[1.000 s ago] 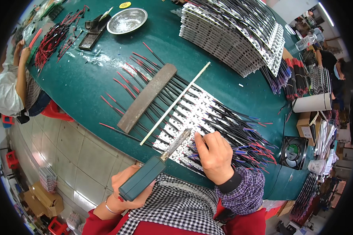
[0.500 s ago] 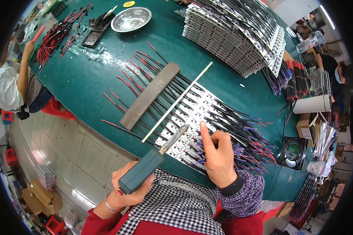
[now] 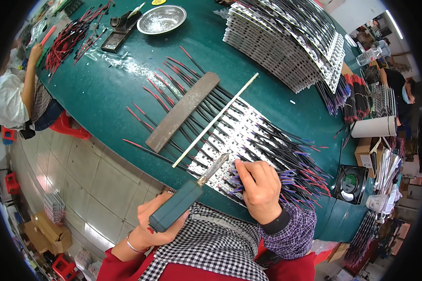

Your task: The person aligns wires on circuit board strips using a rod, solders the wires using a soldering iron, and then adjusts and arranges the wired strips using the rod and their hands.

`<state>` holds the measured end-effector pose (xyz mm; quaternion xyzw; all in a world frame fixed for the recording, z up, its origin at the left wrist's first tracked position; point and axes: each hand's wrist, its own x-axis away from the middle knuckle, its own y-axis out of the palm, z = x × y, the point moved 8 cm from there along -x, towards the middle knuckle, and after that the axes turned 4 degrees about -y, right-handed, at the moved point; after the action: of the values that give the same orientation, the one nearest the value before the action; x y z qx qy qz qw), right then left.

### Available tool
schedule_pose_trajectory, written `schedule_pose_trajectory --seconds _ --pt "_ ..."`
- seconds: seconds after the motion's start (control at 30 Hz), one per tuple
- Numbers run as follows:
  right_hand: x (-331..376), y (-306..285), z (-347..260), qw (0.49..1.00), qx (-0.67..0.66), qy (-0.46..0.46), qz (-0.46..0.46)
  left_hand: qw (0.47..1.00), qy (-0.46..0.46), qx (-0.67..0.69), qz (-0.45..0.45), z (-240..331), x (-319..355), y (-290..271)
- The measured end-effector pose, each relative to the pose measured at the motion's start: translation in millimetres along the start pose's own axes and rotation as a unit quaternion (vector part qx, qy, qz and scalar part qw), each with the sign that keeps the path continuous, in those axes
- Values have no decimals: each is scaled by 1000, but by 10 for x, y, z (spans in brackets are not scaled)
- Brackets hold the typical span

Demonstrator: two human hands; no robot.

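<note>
My left hand [image 3: 159, 215] is wrapped round the green handle of a soldering iron [image 3: 178, 205], its metal tip low over a white panel of small boards [image 3: 248, 122]. Just right of the tip, my right hand [image 3: 260, 189] is closed with its fingertips down at the panel; whatever they pinch is hidden. Black wires with red and purple ends [image 3: 290, 161] fan out to the right of the panel, some under my right hand. A dark flat bar [image 3: 183, 112] lies across the wires on the left, and a thin white strip [image 3: 215, 120] runs beside it.
A tall stack of wired white panels [image 3: 286, 42] stands at the far right. Behind are a metal bowl [image 3: 162, 19], a black soldering iron stand [image 3: 122, 30] and a pile of red and black wires [image 3: 70, 47]. A small fan [image 3: 350, 184] sits right; a co-worker [image 3: 14, 98] sits left.
My right hand has drawn in its pointing index finger and closed at the panel. The soldering iron has shifted slightly right in my left hand.
</note>
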<state>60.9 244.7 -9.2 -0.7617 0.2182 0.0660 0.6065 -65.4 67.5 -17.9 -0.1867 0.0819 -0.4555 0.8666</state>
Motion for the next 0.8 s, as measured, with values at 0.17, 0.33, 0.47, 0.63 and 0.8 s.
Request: schedule_pose_trajectory --seconds 0.17,0.33,0.47,0.63,0.8 --pt "16 43 -11 1000 14 -10 -14 1000 4 4 -26 -21 5 44" --pt "-8 40 -24 1000 18 -15 -11 999 20 25 0 -44 9 63" --pt "-1 56 -21 1000 20 -13 -11 1000 17 16 -9 -53 12 78" --pt "-5 59 -22 999 28 -20 -7 1000 13 -4 -23 -91 24 81" --pt "-2 71 -25 999 27 -16 -3 999 20 -20 -29 -70 12 77"
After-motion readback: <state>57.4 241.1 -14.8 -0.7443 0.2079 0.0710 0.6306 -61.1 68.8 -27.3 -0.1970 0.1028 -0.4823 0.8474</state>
